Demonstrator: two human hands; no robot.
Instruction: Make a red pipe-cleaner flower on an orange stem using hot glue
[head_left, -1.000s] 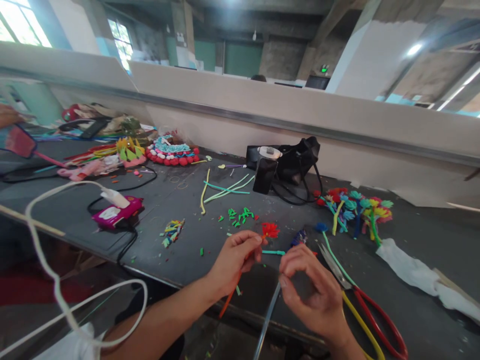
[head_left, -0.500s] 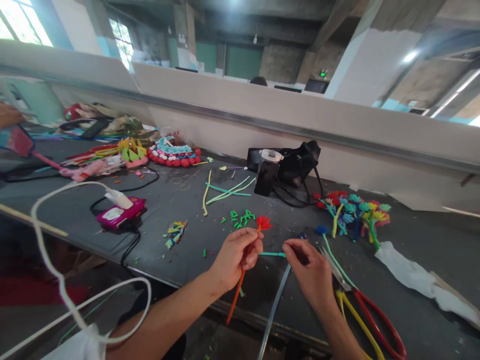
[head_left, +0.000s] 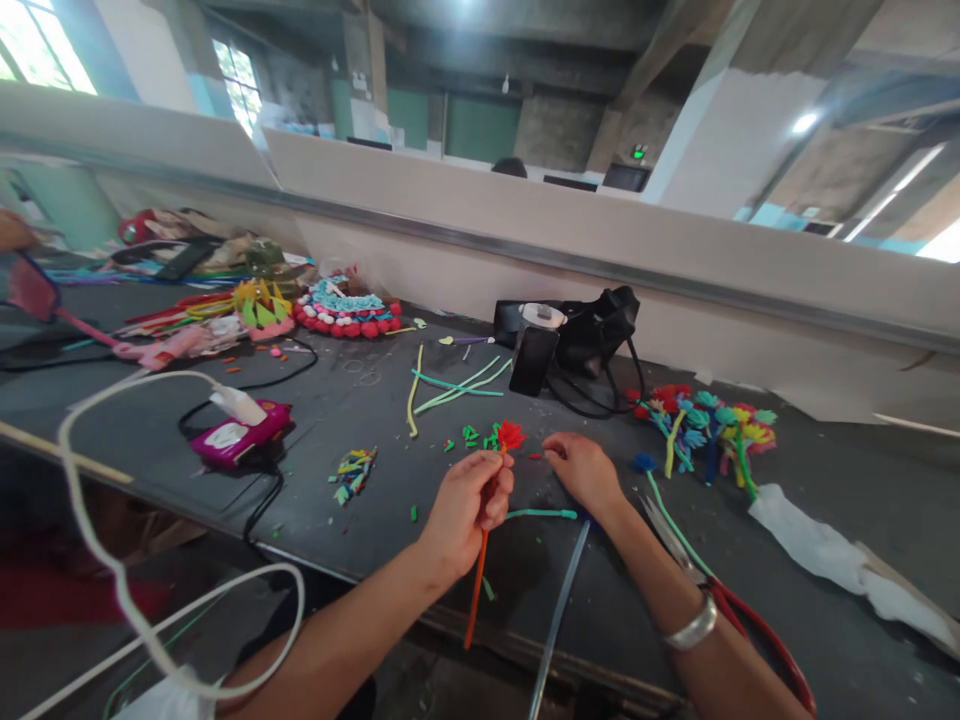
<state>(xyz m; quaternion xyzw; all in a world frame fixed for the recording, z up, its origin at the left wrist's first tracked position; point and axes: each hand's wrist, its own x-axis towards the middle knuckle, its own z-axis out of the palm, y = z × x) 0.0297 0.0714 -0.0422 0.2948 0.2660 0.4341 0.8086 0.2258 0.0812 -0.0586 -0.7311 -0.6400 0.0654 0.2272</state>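
My left hand (head_left: pixel 469 505) is closed round the orange stem (head_left: pixel 477 590) of a red flower (head_left: pixel 511 435), which stands upright above the fingers. My right hand (head_left: pixel 585 470) reaches over the table with thumb and fingertips pinched together. At their tips shows a small red piece (head_left: pixel 535 457). Just beyond my left hand lie small green pieces (head_left: pixel 470 435), partly hidden by the flower. A teal strip (head_left: pixel 540 514) runs between my forearms, near a translucent stick (head_left: pixel 559 610). Scissors with red handles (head_left: pixel 765 630) lie partly under my right forearm.
Finished flowers (head_left: pixel 701 425) lie at the right, near a white-wrapped bundle (head_left: pixel 817 550). Farther back are a black bag (head_left: pixel 600 325) and a phone (head_left: pixel 534 360). A magenta power box (head_left: pixel 240 435) with a white cable (head_left: pixel 82 490) sits left. Another person's hand (head_left: pixel 13 230) shows at the left edge.
My right hand has moved forward and slightly left, and a small red piece now shows at its fingertips. My left hand has shifted slightly left with the red flower.
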